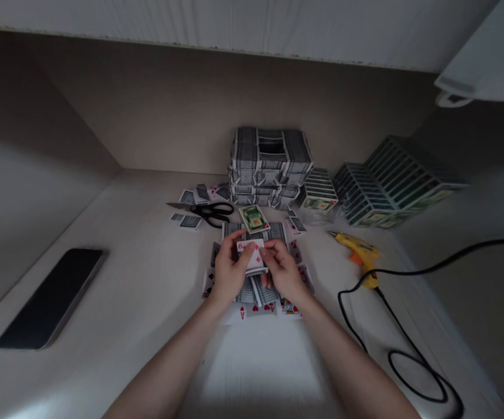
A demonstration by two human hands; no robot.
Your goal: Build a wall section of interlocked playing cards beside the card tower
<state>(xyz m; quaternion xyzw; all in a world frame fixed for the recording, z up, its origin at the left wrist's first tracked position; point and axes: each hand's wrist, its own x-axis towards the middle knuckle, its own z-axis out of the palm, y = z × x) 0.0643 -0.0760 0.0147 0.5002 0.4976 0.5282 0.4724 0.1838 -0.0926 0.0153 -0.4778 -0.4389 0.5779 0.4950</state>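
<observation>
Between my two hands is a playing card (pixel 255 256) with red diamonds, its near edge bent up. My left hand (pixel 231 266) grips its left side, thumb on top. My right hand (pixel 281 266) pinches its right side. Beneath them lies a flat piece made of joined playing cards (pixel 245 291), some with patterned backs up and others showing faces round its rim, partly hidden by my hands. Just beyond my fingers a green card box (pixel 254 219) rests on that piece's far side.
Behind stands a box built of cards (pixel 271 160) with an opening on top. Black scissors (pixel 210 210) lie among card pieces at left. A yellow glue gun (pixel 359 250) with a black cable lies right, near stacked card packs (pixel 383 192). A phone (pixel 51 297) sits far left.
</observation>
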